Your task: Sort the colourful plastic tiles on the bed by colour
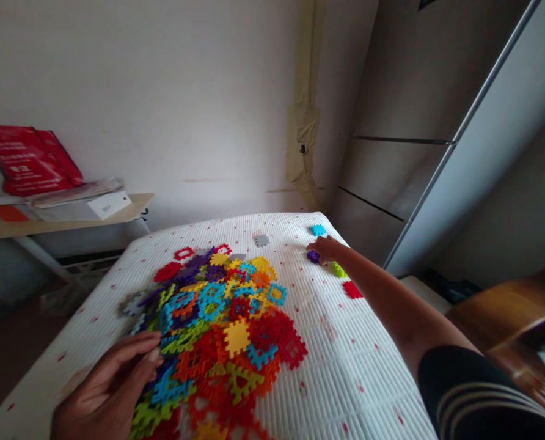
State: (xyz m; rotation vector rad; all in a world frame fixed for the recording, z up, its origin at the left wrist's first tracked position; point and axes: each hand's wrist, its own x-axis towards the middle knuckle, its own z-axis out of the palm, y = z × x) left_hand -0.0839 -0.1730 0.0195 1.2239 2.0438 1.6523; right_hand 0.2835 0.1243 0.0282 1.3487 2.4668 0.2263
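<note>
A big heap of toothed plastic building pieces [212,302] in red, orange, yellow, green, blue, purple and grey covers the left and middle of the padded cover. My left hand [112,382] is at the heap's near left edge, thumb and fingertips drawn together; what they hold, if anything, I cannot make out. Over at the far right, my right hand [328,249] is closed with its fingertips on a purple piece [313,256]. Around it lie a light blue piece [318,230], a lime green piece [338,269] and a red piece [352,289], roughly in a line.
A single grey piece [261,240] lies near the far edge of the white ribbed cover [327,360]. To the left stands a wooden side table [139,201] with red bags [29,160] and a white box [110,205]. A grey cabinet [391,165] rises at the right.
</note>
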